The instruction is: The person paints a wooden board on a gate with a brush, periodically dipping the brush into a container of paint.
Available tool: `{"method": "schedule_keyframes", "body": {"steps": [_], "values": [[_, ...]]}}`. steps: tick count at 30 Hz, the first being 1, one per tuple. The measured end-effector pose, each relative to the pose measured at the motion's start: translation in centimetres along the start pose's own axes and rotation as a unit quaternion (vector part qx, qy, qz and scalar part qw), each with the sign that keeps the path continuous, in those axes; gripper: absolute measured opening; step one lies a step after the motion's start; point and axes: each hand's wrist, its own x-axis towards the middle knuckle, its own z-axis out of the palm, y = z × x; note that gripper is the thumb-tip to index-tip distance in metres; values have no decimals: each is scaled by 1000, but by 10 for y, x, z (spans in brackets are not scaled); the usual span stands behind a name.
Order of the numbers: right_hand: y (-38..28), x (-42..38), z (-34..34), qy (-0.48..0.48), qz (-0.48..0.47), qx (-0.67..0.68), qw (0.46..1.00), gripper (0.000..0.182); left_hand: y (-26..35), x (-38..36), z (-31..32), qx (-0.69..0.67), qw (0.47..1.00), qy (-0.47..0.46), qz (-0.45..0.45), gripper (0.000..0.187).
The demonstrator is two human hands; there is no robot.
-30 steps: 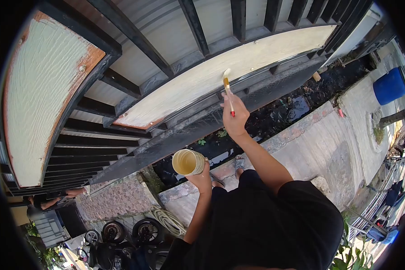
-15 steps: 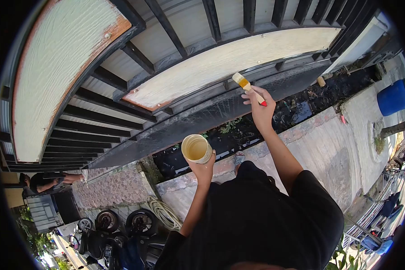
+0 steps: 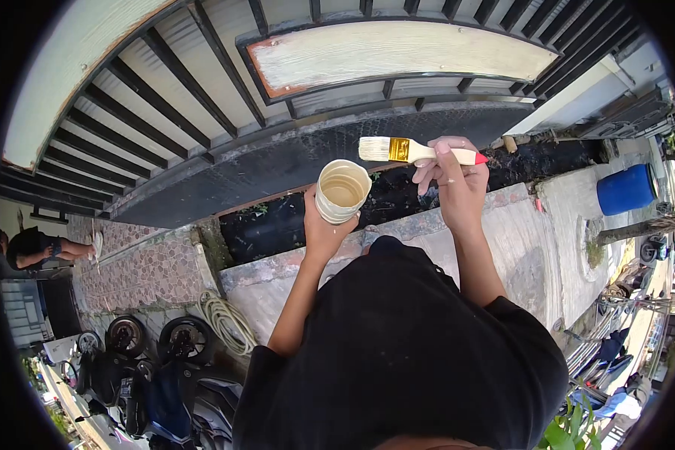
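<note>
My left hand (image 3: 326,234) is wrapped round a cream-coloured paint cup (image 3: 343,193), its open mouth facing up and a pale beige liquid inside. In my right hand (image 3: 457,184) is a paintbrush (image 3: 409,151), gripped by its pale wooden handle with a red tip. Its whitish, paint-coated bristles point left, just above and to the right of the cup's rim and apart from it. Beyond both hands, a cream panel with wood grain (image 3: 397,52) is set in a black metal gate; reddish brown shows at the panel's left end.
A dark water channel (image 3: 270,229) runs below the gate, beside a concrete ledge (image 3: 420,238). Parked motorcycles (image 3: 165,397) and a coiled hose (image 3: 229,322) are at lower left. Another person (image 3: 34,251) is at far left. A blue barrel (image 3: 626,190) stands right.
My right hand has turned the paintbrush so its bristles point left, nearer the cup. The cup has risen slightly in view, and the camera view has shifted, with the gate panel now further up.
</note>
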Motion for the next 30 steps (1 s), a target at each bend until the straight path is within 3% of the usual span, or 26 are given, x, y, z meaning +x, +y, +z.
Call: {"method": "schedule_keyframes", "body": {"steps": [2, 11, 14, 16, 18, 20, 24, 30], "values": [[-18, -18, 21, -29, -41, -91, 995, 15, 2, -12, -8, -2, 1000, 10, 3, 93], [-41, -88, 68, -65, 17, -199, 978, 11, 14, -65, -31, 4, 997, 65, 42, 98], [-27, -101, 76, -87, -30, -220, 971, 13, 15, -79, -36, 12, 995, 82, 62, 101], [-24, -108, 79, -143, -18, -326, 934, 12, 14, -88, -38, -4, 992, 104, 69, 101], [-25, -116, 89, -140, 33, -327, 934, 13, 12, -94, -40, -6, 991, 108, 79, 101], [-19, -117, 92, -189, -24, -382, 904, 15, 9, -97, -43, -7, 989, 118, 91, 101], [-32, -123, 108, -236, -31, -429, 871, 17, 3, -104, -49, 8, 987, 130, 95, 101], [-33, -123, 118, -262, -22, -426, 866, 19, -6, -108, -50, -9, 989, 127, 80, 99]]}}
